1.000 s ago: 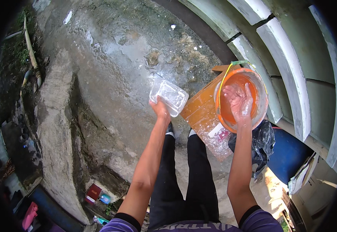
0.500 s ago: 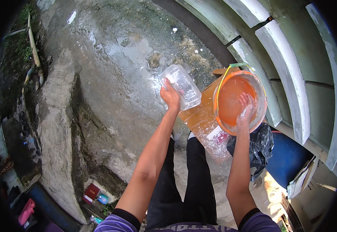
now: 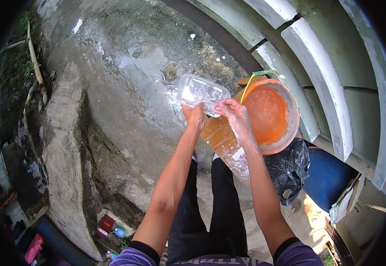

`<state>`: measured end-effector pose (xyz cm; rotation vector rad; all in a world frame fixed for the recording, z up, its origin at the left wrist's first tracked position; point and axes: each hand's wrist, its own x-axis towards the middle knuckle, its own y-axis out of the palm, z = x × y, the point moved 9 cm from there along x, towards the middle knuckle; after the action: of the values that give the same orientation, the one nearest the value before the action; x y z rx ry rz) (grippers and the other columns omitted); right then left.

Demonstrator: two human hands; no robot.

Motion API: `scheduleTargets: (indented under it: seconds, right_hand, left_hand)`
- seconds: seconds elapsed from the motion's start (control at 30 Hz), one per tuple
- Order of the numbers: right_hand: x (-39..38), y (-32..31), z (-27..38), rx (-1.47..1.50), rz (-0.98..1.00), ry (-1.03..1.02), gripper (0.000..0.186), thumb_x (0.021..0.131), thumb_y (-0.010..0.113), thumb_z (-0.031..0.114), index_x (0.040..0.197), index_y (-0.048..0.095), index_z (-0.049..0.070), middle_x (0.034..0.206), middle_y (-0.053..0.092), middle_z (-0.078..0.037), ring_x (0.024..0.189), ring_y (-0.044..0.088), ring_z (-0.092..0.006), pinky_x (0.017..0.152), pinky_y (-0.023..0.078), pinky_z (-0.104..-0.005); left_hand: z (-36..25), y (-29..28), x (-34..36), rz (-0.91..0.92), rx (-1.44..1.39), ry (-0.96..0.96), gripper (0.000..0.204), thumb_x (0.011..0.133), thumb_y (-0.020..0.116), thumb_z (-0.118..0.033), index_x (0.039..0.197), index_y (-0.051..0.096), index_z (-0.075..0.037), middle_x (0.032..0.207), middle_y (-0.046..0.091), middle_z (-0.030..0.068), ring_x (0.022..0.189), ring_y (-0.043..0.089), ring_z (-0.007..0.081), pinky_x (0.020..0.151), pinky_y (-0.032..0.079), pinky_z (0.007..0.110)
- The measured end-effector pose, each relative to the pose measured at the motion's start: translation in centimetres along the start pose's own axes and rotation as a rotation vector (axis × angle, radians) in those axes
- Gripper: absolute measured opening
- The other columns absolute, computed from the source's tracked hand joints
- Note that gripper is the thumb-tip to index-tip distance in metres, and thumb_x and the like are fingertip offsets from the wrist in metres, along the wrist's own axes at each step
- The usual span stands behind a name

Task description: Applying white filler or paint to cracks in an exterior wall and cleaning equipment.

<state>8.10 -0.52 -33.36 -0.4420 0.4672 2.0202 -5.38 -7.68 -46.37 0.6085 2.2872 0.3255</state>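
Observation:
A clear plastic container (image 3: 193, 90), rectangular and wet-looking, is held out over the ground by my left hand (image 3: 194, 116), whose fingers close on its near side. My right hand (image 3: 237, 116), wet and whitish, has bent fingers drawn together at the container's right end. Its fingertips overlap the rim there. Close to the right hand stands an orange bucket (image 3: 268, 113) with cloudy water inside. Its yellow wire handle with a green grip (image 3: 262, 72) leans on the far rim.
Under the bucket lies a brown board (image 3: 219, 135) spattered white. A black plastic bag (image 3: 290, 170) sits by the bucket, with a blue drum (image 3: 332, 177) beyond. Curved concrete slabs (image 3: 321, 84) line the right. Wet, rough concrete (image 3: 135, 88) spreads leftward to a raised ledge (image 3: 62, 155).
My right hand has come out of the bucket and moved left to the plastic container. The container has turned and sits slightly farther left in my left hand.

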Motion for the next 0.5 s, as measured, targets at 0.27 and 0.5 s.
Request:
scheduleTargets:
  seconds: [0.27, 0.5]
  right_hand:
    - [-3.5, 0.7, 5.4, -0.734, -0.509, -0.724, 0.032, 0.08, 0.067, 0.002, 0.109, 0.052, -0.002, 0.108, 0.056, -0.02, 0.094, 0.059, -0.0363, 0.08, 0.048, -0.0433]
    - [0.8, 0.8, -0.9, -0.202, -0.3, -0.326, 0.041, 0.088, 0.064, 0.005, 0.126, 0.049, -0.003, 0.108, 0.064, -0.017, 0.091, 0.063, -0.0193, 0.071, 0.051, -0.03]
  left_hand:
    - [-2.5, -1.4, 0.1, -0.202, 0.011, 0.203, 0.036, 0.104, 0.04, -0.026, 0.13, 0.042, -0.001, 0.119, 0.057, 0.0151, 0.1, 0.063, 0.0305, 0.079, 0.055, 0.042]
    - [-4.2, -1.9, 1.5, -0.106, -0.048, 0.087, 0.033, 0.097, 0.055, -0.024, 0.122, 0.048, -0.003, 0.112, 0.059, 0.0117, 0.094, 0.063, 0.0236, 0.079, 0.054, 0.038]
